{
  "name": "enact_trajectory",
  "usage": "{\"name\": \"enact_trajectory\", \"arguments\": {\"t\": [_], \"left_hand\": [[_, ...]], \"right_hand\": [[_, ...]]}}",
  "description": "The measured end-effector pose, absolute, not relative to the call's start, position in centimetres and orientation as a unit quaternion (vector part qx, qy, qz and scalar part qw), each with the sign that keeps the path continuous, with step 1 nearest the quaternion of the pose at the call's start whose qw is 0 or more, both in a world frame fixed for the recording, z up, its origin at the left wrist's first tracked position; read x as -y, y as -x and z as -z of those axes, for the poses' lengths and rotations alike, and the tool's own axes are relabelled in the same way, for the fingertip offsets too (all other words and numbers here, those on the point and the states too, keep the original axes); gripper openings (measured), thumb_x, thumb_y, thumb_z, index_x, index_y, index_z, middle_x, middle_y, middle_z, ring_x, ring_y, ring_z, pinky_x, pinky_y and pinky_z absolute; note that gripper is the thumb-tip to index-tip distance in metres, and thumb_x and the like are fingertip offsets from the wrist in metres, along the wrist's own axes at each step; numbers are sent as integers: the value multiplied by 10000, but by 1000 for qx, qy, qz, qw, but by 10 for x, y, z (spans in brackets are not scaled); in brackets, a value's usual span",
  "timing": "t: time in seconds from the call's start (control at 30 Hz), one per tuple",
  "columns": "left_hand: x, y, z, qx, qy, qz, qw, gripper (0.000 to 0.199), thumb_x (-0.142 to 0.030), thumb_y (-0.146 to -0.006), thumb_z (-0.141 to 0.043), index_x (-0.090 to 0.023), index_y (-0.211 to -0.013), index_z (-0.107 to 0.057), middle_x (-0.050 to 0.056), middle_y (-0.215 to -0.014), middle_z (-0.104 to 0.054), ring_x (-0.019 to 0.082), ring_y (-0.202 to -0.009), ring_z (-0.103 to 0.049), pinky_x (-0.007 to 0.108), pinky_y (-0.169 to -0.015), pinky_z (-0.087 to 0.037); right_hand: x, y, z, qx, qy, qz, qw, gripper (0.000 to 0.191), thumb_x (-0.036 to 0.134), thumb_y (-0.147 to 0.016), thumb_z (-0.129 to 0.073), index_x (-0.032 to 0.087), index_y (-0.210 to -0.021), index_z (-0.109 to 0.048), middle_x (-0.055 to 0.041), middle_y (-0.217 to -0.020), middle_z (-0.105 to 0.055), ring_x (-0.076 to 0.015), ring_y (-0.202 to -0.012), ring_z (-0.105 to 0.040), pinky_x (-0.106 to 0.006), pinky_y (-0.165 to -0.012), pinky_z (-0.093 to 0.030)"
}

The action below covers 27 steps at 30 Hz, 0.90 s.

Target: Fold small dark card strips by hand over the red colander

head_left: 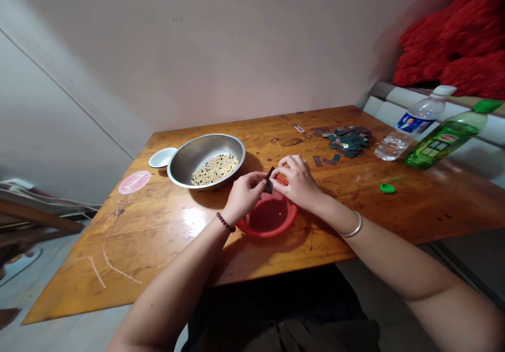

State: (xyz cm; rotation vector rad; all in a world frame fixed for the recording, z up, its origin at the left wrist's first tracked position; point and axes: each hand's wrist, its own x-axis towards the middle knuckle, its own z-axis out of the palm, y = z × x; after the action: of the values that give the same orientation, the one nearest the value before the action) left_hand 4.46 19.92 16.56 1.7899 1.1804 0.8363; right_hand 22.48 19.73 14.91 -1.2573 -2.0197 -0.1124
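A small dark, flat piece, perhaps cloth or leather, is held up between my two hands. My left hand pinches it from the left with thumb and fingers. From the right, my right hand grips its other side, fingers curled. Below both hands stands a red plastic basket, which has a small pale speck inside, perhaps a bean. Left of it is a steel bowl with pale and dark beans in it.
A white bowl, a pink disc marked 1 and loose string lie left. To the right are a heap of dark strips, a water bottle, a green bottle and a green cap. Red bundles sit behind.
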Motion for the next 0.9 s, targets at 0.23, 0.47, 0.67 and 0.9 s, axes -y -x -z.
{"name": "enact_trajectory", "arguments": {"t": [0.23, 0.47, 0.67, 0.9], "left_hand": [[-200, -44, -166, -473, -712, -332, 400, 321, -285, -851, -533, -164, -1107, -685, 74, -927, -738, 148, -757, -675, 204, -609, -523], [-200, -44, -163, -474, -722, -327, 383, 320, -284, -851, -531, -183, -1111, -688, 70, -968, -736, 169, -831, -685, 210, -629, -530], [-199, -44, -161, -471, -729, -324, 377, 316, -276, -849, -538, -200, -1116, -690, 68, -1037, -729, 179, -885, -689, 207, -645, -538], [-198, -44, -163, -469, -726, -325, 384, 307, -273, -851, -541, -190, -1105, -691, 72, -1043, -728, 184, -911, -688, 217, -665, -545]], "right_hand": [[-196, -225, -150, 790, 477, 60, 381, 41, 259, -787, -680, 248, -772, -716, -62, -933, -607, -250, -962, -500, -417, -896, -369], [-196, -224, -150, 789, 482, 65, 375, 47, 262, -781, -676, 242, -768, -716, -64, -935, -608, -247, -958, -499, -413, -894, -364], [-196, -226, -152, 799, 479, 62, 359, 59, 287, -779, -678, 239, -764, -710, -65, -951, -600, -249, -961, -494, -415, -878, -360], [-198, -226, -152, 791, 483, 53, 373, 34, 270, -764, -695, 243, -748, -709, -59, -937, -608, -245, -953, -508, -406, -871, -373]]}}
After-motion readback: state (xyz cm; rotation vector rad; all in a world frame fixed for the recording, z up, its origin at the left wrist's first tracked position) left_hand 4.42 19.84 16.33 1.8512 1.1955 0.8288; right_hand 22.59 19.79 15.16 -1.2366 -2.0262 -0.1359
